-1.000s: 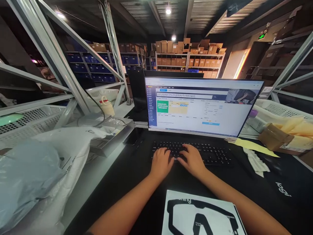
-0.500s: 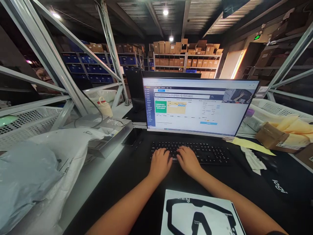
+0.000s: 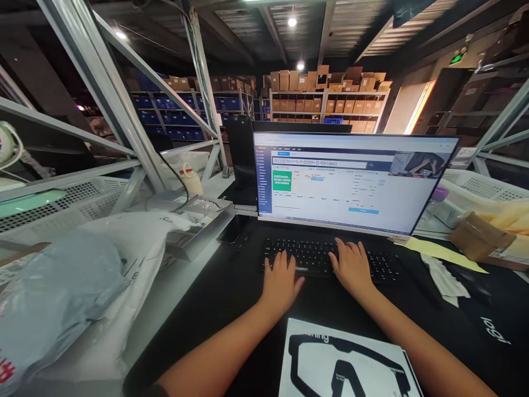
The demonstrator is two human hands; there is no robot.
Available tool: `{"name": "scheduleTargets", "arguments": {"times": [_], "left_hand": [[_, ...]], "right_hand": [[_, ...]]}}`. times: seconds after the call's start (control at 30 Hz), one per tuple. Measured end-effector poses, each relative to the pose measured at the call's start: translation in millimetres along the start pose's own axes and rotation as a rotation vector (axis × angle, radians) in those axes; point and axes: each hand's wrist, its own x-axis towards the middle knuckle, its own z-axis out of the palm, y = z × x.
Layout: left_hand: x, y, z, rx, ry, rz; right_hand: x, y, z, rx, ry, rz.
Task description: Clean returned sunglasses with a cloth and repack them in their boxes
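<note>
A black keyboard [image 3: 316,255] lies on the dark desk mat in front of a monitor [image 3: 322,196]. My left hand [image 3: 281,284] rests at the keyboard's left part, fingers spread over the lower keys and thumb out to the side. Toward the keyboard's right part, my right hand [image 3: 351,264] has its fingers apart on the keys. Neither hand holds anything. Between my forearms is a white box [image 3: 306,353] printed with a black glasses-like outline; its lower end is cut off by the frame.
On the left lie a grey plastic bag [image 3: 70,292], a white bag [image 3: 140,248] and a phone [image 3: 233,229]. To the right are a yellow paper strip [image 3: 446,253], a crumpled white paper [image 3: 444,278], a dark mouse [image 3: 475,284] and an open cardboard box [image 3: 475,237].
My right hand has moved right across the keyboard, away from my left hand. My left hand has drawn slightly back with its fingers spread. A yellow panel on the screen is gone. The view has shifted left.
</note>
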Motion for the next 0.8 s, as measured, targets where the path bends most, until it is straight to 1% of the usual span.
{"name": "scheduleTargets", "arguments": {"times": [0.13,0.23,0.33,0.43,0.47,0.53,0.6,0.67,0.8], "left_hand": [[0.7,0.2,0.3,-0.010,0.007,-0.010],[4.1,-1.3,1.8,-0.030,0.030,-0.032],[10.6,-8.5,2.1,-0.060,0.078,-0.076],[16.0,-18.4,-0.4,-0.089,0.146,-0.125],[17.1,-20.7,-1.5,-0.099,0.166,-0.117],[18.3,-22.3,-3.0,-0.122,0.187,-0.056],[18.8,-20.4,-2.9,-0.146,0.190,0.023],[18.9,-16.9,-1.3,-0.160,0.189,0.071],[18.3,-13.0,1.7,-0.156,0.190,0.076]], "right_hand": [[-0.8,2.0,4.3,0.067,0.044,0.007],[-2.8,-0.2,8.0,0.165,0.064,-0.011],[-7.7,-10.0,11.9,0.263,0.048,-0.072],[-12.5,-20.8,14.9,0.315,0.015,-0.133],[-13.2,-23.3,15.5,0.323,0.006,-0.147],[-12.8,-26.3,16.2,0.331,-0.003,-0.159],[-10.4,-28.1,16.3,0.335,-0.007,-0.165],[-7.3,-30.3,15.8,0.337,-0.017,-0.184],[-3.7,-36.5,11.6,0.346,-0.027,-0.236]]}}
